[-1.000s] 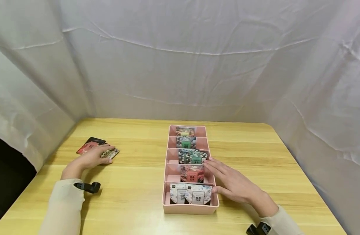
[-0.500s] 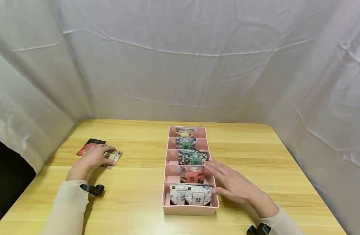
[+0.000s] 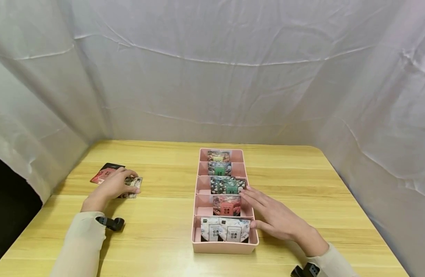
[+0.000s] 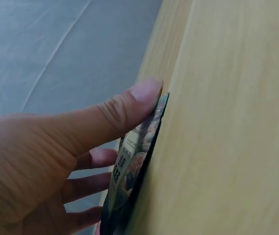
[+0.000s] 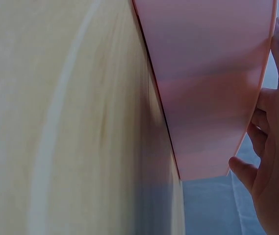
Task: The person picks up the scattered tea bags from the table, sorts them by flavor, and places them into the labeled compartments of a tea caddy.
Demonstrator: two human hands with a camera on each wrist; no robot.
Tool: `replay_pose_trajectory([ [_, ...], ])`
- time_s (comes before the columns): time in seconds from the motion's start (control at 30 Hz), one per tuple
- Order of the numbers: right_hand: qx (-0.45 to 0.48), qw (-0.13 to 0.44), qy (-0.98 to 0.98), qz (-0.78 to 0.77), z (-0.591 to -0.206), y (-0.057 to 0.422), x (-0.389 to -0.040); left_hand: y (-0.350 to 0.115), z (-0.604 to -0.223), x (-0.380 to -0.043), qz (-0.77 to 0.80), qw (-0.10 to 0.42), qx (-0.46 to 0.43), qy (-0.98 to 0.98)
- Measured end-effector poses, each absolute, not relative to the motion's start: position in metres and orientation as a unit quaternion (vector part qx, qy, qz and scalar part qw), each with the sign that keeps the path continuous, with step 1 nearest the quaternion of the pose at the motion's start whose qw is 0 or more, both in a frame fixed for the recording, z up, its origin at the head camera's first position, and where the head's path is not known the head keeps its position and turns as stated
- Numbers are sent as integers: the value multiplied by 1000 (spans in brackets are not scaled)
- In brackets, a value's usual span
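Note:
My left hand (image 3: 111, 188) is at the left of the table, thumb and fingers around a patterned tea sachet (image 3: 136, 182). In the left wrist view the thumb presses this tea sachet's (image 4: 129, 166) edge, with the other fingers along its far side. Part of it is hidden under the hand. Beside it lie a red tea sachet (image 3: 102, 174) and a black one (image 3: 112, 166). My right hand (image 3: 276, 215) rests with extended fingers against the right rim of a pink divided box (image 3: 224, 248); the right wrist view shows the box's side wall (image 5: 208, 88).
Tea sachets stand in the box's compartments: white ones (image 3: 234, 231) at the front, then red (image 3: 226, 206), dark green (image 3: 230, 185), green (image 3: 219, 168) and yellow (image 3: 218, 156). A pale curtain (image 3: 212, 77) hangs around the wooden table (image 3: 157, 231).
The left hand has shifted slightly right over the sachets, and the patterned sachet under it has moved and turned a little. The right hand and box have stayed put.

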State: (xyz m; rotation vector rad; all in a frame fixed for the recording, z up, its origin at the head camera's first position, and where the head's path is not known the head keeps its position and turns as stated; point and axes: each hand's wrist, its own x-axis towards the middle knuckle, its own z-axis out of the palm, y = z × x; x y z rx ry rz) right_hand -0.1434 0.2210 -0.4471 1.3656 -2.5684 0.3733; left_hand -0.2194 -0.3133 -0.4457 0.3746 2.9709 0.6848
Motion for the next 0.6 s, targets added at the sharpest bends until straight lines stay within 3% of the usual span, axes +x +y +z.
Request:
replay_pose_trajectory([
  [0.6, 460, 101, -873, 126, -448, 222, -143, -315, -433, -216, 236, 39, 108, 965],
])
